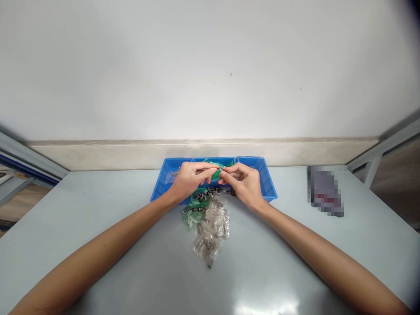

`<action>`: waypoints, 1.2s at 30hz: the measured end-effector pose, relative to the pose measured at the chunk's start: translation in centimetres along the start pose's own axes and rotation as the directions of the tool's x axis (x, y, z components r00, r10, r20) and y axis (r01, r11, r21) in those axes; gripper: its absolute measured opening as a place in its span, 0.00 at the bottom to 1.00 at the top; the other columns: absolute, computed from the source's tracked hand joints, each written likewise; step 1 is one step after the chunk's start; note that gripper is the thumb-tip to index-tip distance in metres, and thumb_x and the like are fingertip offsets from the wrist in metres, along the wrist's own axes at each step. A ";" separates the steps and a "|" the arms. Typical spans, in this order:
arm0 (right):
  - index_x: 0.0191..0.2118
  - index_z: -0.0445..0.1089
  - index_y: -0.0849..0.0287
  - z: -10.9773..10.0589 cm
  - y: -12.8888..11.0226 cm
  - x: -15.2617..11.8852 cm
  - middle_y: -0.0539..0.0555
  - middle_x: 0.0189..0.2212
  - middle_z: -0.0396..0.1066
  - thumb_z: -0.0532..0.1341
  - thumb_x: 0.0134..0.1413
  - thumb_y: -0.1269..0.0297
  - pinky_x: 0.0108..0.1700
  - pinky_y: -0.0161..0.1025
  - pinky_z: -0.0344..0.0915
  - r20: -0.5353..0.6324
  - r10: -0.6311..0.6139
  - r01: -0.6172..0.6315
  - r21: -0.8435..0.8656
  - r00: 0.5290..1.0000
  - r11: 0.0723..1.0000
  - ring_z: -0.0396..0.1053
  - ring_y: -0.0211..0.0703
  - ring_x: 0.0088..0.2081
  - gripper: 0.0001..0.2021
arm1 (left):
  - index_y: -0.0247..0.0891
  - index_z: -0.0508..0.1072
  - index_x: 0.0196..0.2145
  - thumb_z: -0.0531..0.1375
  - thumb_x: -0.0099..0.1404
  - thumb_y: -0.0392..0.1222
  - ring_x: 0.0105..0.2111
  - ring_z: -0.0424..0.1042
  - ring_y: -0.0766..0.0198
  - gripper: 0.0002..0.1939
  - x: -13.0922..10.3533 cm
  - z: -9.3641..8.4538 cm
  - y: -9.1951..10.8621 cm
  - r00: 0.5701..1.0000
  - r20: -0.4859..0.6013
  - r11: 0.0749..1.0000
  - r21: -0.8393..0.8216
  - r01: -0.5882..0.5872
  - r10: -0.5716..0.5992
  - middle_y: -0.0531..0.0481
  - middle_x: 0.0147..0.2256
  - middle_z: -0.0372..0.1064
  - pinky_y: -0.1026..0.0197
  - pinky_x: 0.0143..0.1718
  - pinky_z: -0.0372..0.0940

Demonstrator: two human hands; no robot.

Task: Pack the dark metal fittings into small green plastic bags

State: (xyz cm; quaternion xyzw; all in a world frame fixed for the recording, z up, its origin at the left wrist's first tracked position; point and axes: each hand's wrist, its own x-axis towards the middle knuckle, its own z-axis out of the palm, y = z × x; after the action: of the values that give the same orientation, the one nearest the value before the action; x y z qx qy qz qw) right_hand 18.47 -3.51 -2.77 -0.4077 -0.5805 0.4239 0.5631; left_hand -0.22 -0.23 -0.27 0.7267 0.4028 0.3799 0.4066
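My left hand (192, 177) and my right hand (244, 181) meet over the middle blue bin, fingertips almost touching. Between them both hands pinch a small green plastic bag (215, 175); its contents are too small to make out. Just below the hands, on the table, lie green bags (193, 217) with screws and pale pieces, some dark screws (210, 192) and a heap of clear plastic bags (215, 221) with small parts inside.
Three blue bins stand side by side near the wall: a left bin (158, 186), a middle bin (213, 159) and a right bin (269, 186). Clear bags lie in the left one. A blurred dark object (324, 190) rests on the table (131, 262) at the right.
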 end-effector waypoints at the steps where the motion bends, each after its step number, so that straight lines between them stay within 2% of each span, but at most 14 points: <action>1: 0.34 0.71 0.57 0.0 0.0 0.0 0.52 0.26 0.78 0.68 0.54 0.57 0.34 0.43 0.76 -0.004 0.003 -0.003 0.008 1.000 1.000 0.79 0.47 0.30 0.10 | 0.35 0.82 0.39 0.61 0.65 0.44 0.19 0.60 0.71 0.12 0.0 0.0 0.0 1.000 -0.004 1.000 -0.020 0.014 -0.014 0.52 0.20 0.68 0.67 0.20 0.56; 12: 0.33 0.70 0.57 0.1 -0.1 0.0 0.52 0.26 0.78 0.68 0.54 0.58 0.33 0.42 0.76 0.016 0.015 -0.015 0.003 1.000 1.000 0.79 0.46 0.29 0.10 | 0.33 0.81 0.38 0.62 0.65 0.43 0.18 0.59 0.72 0.12 0.2 0.0 0.2 0.999 0.015 0.993 -0.102 0.052 -0.050 0.53 0.20 0.67 0.68 0.20 0.55; 18: 0.33 0.70 0.58 0.0 -0.1 0.0 0.51 0.26 0.77 0.68 0.54 0.61 0.32 0.40 0.75 0.027 0.006 -0.006 0.014 1.000 1.000 0.78 0.45 0.29 0.08 | 0.33 0.81 0.38 0.62 0.65 0.43 0.18 0.59 0.72 0.12 0.1 0.0 0.4 0.998 0.023 0.994 -0.096 0.054 -0.052 0.53 0.20 0.67 0.68 0.20 0.55; 36: 0.33 0.70 0.58 0.0 0.1 0.1 0.52 0.26 0.78 0.68 0.55 0.60 0.33 0.40 0.75 0.015 -0.014 0.014 -0.006 1.000 1.000 0.79 0.46 0.30 0.08 | 0.35 0.82 0.36 0.62 0.65 0.43 0.19 0.59 0.72 0.10 -0.1 0.0 -0.2 1.000 0.016 0.998 -0.061 0.022 -0.021 0.53 0.20 0.67 0.68 0.20 0.54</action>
State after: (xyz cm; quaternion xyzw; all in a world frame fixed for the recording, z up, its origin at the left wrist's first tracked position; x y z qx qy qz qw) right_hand 18.46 -3.41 -2.81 -0.4024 -0.5886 0.4213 0.5605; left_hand -0.32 -0.24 -0.50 0.7124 0.3957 0.3823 0.4357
